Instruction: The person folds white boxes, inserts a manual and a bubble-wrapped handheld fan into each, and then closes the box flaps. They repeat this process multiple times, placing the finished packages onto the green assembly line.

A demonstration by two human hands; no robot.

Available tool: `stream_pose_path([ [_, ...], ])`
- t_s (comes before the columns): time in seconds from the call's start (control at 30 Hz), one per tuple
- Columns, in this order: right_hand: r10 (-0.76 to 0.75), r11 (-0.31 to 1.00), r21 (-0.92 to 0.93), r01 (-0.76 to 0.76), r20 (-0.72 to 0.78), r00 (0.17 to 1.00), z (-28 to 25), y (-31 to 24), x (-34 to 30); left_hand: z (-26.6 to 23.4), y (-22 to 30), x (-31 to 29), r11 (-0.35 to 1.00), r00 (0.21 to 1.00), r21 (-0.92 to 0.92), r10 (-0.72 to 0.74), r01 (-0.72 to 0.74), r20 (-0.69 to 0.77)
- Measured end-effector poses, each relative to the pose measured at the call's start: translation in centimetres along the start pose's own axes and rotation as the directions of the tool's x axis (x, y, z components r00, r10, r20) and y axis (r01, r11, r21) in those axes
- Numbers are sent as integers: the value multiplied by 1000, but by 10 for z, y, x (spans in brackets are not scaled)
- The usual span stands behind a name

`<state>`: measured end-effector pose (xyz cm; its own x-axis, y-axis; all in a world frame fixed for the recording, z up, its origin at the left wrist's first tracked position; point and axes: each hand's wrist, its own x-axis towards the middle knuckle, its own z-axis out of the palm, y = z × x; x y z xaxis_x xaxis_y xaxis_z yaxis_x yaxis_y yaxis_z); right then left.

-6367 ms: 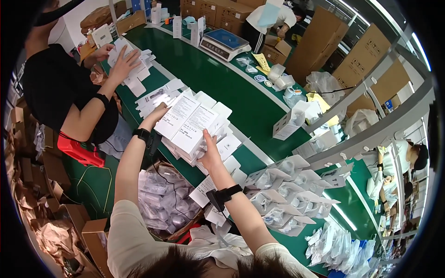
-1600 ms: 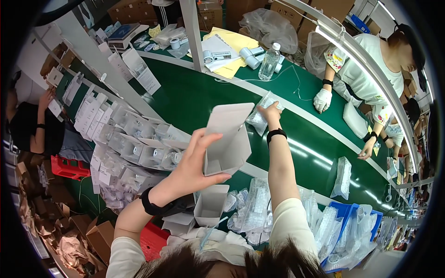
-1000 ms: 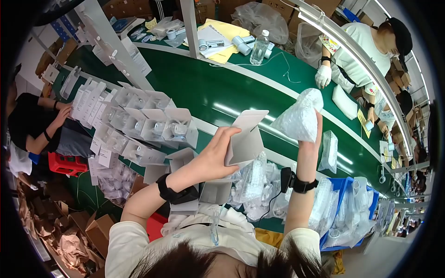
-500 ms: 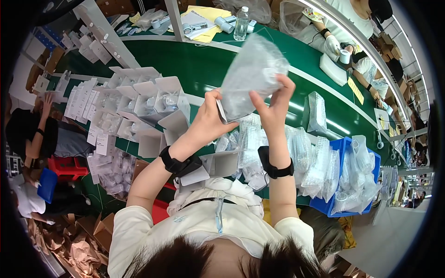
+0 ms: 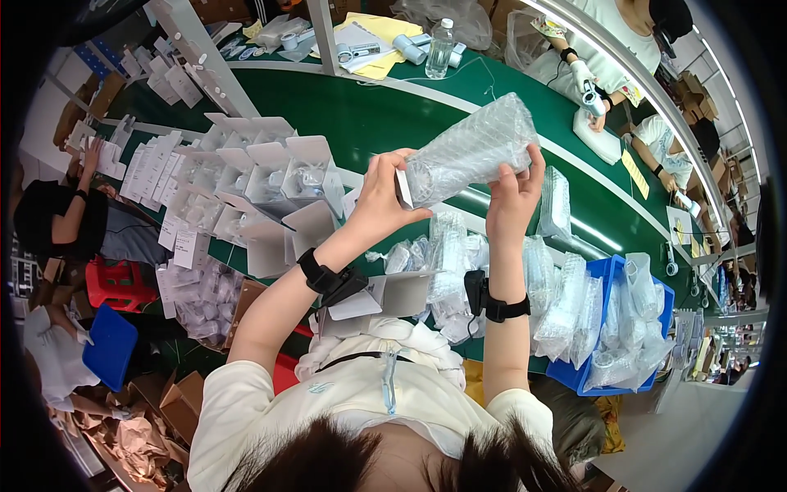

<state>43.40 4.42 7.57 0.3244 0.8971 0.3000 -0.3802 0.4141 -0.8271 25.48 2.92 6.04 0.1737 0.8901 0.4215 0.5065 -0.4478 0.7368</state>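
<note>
A clear bubble-wrap bag [image 5: 477, 152] is held tilted over the green bench, its left end lower than its right. My left hand [image 5: 382, 195] grips the lower end, where a small white flat piece [image 5: 403, 189] shows at the bag's edge. My right hand [image 5: 515, 195] has its thumb and fingers on the upper end. The bag's contents are hard to make out through the wrap. Below my hands, close to my body, lies an open white box [image 5: 402, 291]. Several wrapped packs [image 5: 448, 246] lie just beyond it.
Open white boxes [image 5: 310, 176] with clear-wrapped items stand in rows at left. A blue bin [image 5: 584, 373] full of wrapped packs is at right. Across the green bench [image 5: 361, 111] stand a plastic bottle [image 5: 440, 51] and light-blue devices [image 5: 408, 49]. Co-workers sit opposite.
The bag has turned from standing steeply to lying more sideways, leaning right. My right hand has shifted right along with it. A co-worker opposite has changed the angle of a light-blue device.
</note>
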Motion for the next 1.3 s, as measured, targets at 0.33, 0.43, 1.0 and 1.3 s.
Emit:
stream_pose_path([
  [0.33,34,720,-601,348,531,847,29,22,20,28,-42,0,913,927,-209,-369,350,-59],
  [0.43,102,786,-571,236,496,862,23,56,21,41,-58,-14,956,936,5,-287,294,-202],
  [1.0,115,567,-562,602,778,618,24,75,19,48,-86,-32,934,937,-314,-254,172,-241],
  [1.3,744,383,-828,410,539,395,-71,133,-3,10,-43,-31,950,932,37,-297,311,-209],
])
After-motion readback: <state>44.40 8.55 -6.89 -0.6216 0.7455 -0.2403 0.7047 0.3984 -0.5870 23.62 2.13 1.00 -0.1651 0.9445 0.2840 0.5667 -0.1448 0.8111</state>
